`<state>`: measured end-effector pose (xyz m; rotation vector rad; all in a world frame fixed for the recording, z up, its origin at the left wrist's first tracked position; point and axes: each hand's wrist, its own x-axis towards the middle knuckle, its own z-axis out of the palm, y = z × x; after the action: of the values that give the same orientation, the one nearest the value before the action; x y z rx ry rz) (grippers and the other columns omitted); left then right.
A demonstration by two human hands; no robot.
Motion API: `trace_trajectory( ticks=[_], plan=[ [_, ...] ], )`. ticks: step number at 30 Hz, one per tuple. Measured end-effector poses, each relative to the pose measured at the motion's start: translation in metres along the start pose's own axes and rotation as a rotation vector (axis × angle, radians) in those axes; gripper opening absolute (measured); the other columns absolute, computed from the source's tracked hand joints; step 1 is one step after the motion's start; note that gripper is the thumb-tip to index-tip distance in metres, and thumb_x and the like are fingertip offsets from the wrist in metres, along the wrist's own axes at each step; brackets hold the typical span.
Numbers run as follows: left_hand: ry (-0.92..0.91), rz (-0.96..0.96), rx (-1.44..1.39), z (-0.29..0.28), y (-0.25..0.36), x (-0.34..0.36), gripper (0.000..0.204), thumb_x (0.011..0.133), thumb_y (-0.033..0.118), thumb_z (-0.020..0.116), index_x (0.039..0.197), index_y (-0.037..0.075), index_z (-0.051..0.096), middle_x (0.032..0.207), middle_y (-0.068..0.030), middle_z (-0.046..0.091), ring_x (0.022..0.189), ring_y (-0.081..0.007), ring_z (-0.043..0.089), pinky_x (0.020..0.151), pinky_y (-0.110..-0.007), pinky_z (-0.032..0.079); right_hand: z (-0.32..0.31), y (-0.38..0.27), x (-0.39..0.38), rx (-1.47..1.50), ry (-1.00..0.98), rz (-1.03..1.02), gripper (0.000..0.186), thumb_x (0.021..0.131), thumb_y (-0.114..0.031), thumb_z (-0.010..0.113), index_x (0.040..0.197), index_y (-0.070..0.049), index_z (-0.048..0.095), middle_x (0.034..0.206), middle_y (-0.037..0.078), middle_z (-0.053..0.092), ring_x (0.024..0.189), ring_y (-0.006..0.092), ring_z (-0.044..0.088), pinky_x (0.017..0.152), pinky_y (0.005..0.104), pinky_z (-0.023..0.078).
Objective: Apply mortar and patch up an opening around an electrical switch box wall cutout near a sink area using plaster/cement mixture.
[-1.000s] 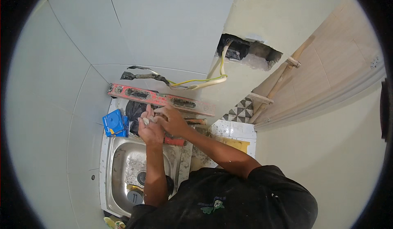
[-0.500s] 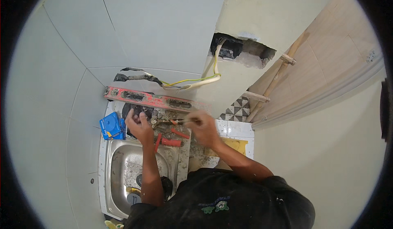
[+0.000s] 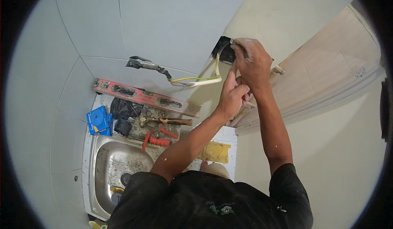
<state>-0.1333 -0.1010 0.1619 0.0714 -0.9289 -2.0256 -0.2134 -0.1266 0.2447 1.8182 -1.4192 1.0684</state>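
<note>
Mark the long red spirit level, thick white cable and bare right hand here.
Long red spirit level [image 3: 148,98]: head view, middle of its body.
Thick white cable [image 3: 206,81]: head view, lower sheath.
Bare right hand [image 3: 253,66]: head view, back of the hand.

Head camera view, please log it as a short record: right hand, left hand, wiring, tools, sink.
Right hand: raised at the wall opening, partly covering it; whether its fingertips pinch anything is unclear
Left hand: raised close below the right hand
Wiring: white cable and yellow-green wire, coming out of the opening
Tools: red spirit level; red-handled tool
Sink: steel sink, soiled, with two blue packages beside its far left corner
</note>
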Motion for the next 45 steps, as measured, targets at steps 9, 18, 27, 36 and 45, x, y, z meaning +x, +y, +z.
trace_trajectory(
  ticks=[9,18,27,36,45],
  plan=[
    [0.005,0.052,-0.246,-0.013,0.001,0.033,0.082,0.075,0.011,0.039,0.153,0.022,0.018,0.08,0.0015,0.048,0.053,-0.007,0.036,0.044,-0.021,0.029,0.009,0.007,0.005,-0.144,-0.073,-0.124,0.014,0.075,-0.007,0.074,0.089,-0.008,0.07,0.083,0.007,0.067,0.071,0.024,0.065,0.063,0.033,0.053],
    [-0.038,0.1,-0.227,-0.024,-0.008,0.039,0.085,0.074,0.009,0.041,0.154,0.023,0.015,0.08,0.0031,0.047,0.054,-0.0055,0.036,0.046,-0.021,0.03,0.009,0.007,0.0,-0.143,-0.128,-0.156,0.012,0.078,-0.007,0.07,0.091,-0.008,0.069,0.087,0.011,0.067,0.08,0.0273,0.065,0.069,0.0357,0.053],
    [-0.118,0.065,-0.174,-0.027,-0.029,0.01,0.093,0.077,0.004,0.049,0.156,0.022,0.003,0.076,-0.0017,0.048,0.062,-0.0081,0.041,0.049,-0.022,0.034,0.001,0.005,-0.01,-0.246,-0.146,0.087,0.012,0.084,-0.014,0.071,0.095,-0.008,0.069,0.096,0.006,0.069,0.081,0.0203,0.067,0.069,0.0313,0.054],
    [-0.026,0.124,-0.022,-0.014,-0.019,0.029,0.096,0.074,-0.001,0.05,0.155,0.016,0.001,0.088,-0.0054,0.054,0.067,-0.0117,0.046,0.06,-0.024,0.042,0.003,0.007,-0.006,-0.232,-0.041,-0.032,0.009,0.082,-0.013,0.072,0.089,-0.009,0.069,0.088,0.006,0.069,0.075,0.0203,0.067,0.066,0.0312,0.054],
    [-0.088,0.102,-0.095,-0.034,-0.002,0.042,0.099,0.066,-0.002,0.046,0.155,0.021,0.011,0.088,-0.0009,0.05,0.058,-0.0081,0.041,0.047,-0.024,0.032,0.013,0.001,0.0,-0.098,-0.039,-0.003,0.005,0.076,-0.008,0.07,0.079,-0.006,0.067,0.076,0.01,0.064,0.066,0.0271,0.063,0.06,0.0343,0.051]
  ],
)
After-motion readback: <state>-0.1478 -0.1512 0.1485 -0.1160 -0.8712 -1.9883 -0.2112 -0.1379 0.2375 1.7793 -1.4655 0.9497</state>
